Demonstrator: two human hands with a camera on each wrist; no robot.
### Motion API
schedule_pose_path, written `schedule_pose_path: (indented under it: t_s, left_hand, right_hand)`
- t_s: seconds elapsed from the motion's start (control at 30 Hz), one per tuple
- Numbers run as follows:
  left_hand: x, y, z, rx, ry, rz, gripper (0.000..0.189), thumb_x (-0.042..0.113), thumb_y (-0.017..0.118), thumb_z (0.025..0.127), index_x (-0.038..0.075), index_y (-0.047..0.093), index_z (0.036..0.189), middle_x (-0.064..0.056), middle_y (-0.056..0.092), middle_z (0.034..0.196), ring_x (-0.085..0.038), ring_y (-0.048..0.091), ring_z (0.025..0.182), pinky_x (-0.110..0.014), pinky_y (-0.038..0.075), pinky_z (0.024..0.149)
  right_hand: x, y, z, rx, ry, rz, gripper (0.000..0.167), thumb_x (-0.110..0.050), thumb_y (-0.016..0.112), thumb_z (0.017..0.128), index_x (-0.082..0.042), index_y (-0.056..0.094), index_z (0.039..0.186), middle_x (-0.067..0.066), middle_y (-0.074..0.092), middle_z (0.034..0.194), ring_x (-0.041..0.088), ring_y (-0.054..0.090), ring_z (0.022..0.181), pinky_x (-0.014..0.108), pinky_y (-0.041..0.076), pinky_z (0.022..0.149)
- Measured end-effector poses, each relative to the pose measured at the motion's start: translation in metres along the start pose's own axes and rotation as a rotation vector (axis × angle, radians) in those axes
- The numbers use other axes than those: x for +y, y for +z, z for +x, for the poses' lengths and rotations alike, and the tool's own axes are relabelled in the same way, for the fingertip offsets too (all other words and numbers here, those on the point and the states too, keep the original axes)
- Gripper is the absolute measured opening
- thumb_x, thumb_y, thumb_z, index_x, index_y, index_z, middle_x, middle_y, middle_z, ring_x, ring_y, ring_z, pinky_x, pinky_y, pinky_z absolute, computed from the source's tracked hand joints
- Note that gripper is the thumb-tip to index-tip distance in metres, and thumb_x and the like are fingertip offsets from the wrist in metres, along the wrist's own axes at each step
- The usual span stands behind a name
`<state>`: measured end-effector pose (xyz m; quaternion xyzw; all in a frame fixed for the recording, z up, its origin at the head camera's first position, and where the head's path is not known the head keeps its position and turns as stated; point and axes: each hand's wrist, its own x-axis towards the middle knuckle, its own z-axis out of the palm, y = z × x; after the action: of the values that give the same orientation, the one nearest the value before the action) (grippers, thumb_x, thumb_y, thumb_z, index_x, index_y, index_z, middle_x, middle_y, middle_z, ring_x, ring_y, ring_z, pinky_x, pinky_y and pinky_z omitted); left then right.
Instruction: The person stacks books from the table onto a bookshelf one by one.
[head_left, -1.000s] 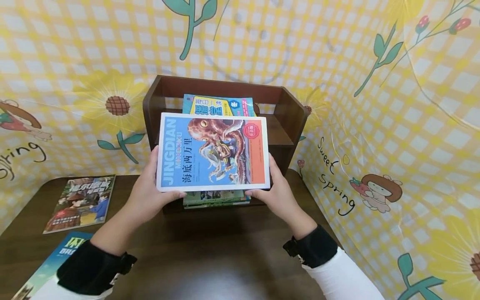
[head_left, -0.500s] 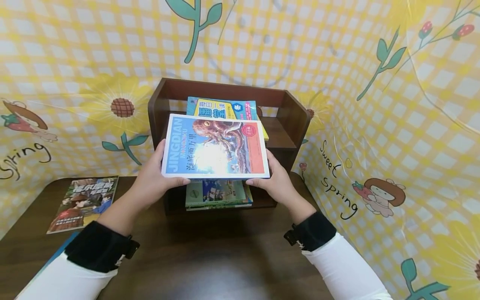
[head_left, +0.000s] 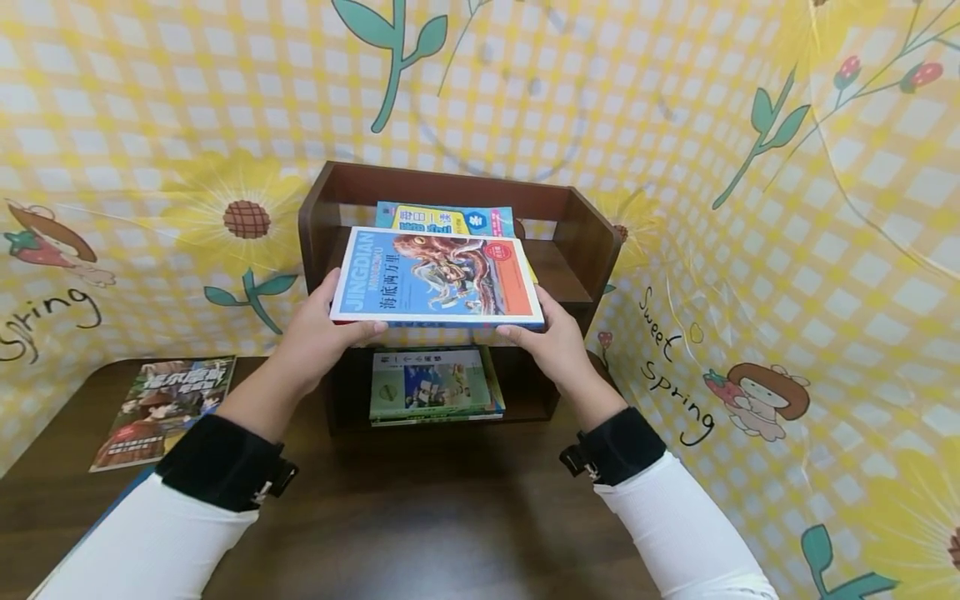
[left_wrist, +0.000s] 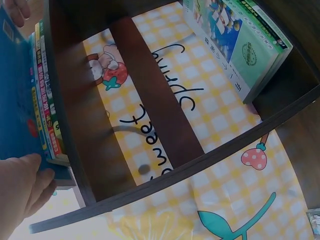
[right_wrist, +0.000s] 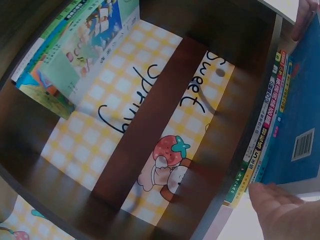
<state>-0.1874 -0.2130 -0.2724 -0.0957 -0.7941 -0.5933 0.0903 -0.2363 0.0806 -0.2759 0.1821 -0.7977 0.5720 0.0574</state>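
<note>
Both hands hold a book (head_left: 442, 279) with an octopus on its blue and orange cover. Its left edge is in the left hand (head_left: 318, 333), thumb along the near edge; the right hand (head_left: 555, 337) grips the opposite edge likewise. Most of their fingers are hidden beneath it. The book is tilted, cover up, in front of the upper level of a brown wooden bookshelf (head_left: 592, 237). Behind it, a blue and yellow book (head_left: 450, 218) lies on a stack there. From the right wrist, the held book's blue back (right_wrist: 305, 115) appears close over that stack's spines (right_wrist: 262, 130).
Green-covered books (head_left: 427, 383) lie stacked on the lower shelf level. A magazine (head_left: 168, 408) rests at the left on the dark wooden table (head_left: 420, 517). Part of another blue book (head_left: 112, 508) shows beside the left sleeve. Yellow checked cloth (head_left: 750, 292) surrounds the table.
The held book has tipped flatter and its near edge has risen, uncovering more of the green books below. The head view has shifted slightly. Both hands have kept their hold.
</note>
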Motion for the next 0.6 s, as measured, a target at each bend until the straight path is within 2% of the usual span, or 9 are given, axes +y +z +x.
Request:
schedule_pose_path:
  t_s: [0.1,0.37,0.6]
  left_hand:
    - [0.001,0.001,0.005,0.023,-0.004,0.017,0.087,0.020,0.069,0.090,0.018,0.013,0.156,-0.012,0.041,0.149,-0.027,0.048,0.127,-0.046,0.041,0.104]
    - [-0.001,0.005,0.021,0.067,0.020,0.053,0.080,0.020,0.069,0.090,0.012,0.021,0.153,-0.013,0.040,0.149,-0.030,0.045,0.128,-0.050,0.035,0.109]
    - [0.001,0.000,0.035,0.075,0.000,0.128,0.076,0.020,0.068,0.091,0.009,0.024,0.152,-0.016,0.042,0.147,-0.032,0.044,0.129,-0.052,0.035,0.108]
  right_hand:
    - [-0.001,0.002,0.004,0.047,0.010,-0.003,0.075,-0.021,0.073,0.087,-0.013,0.034,0.151,0.008,0.050,0.142,0.022,0.049,0.127,0.040,0.043,0.103]
    - [0.001,0.008,0.016,0.165,0.048,-0.057,0.080,-0.027,0.073,0.087,-0.009,0.030,0.152,0.008,0.035,0.154,0.022,0.036,0.138,0.039,0.039,0.107]
    - [0.004,0.008,0.027,0.171,0.066,-0.096,0.077,-0.033,0.072,0.087,-0.014,0.033,0.151,0.006,0.041,0.150,0.022,0.045,0.129,0.039,0.043,0.101]
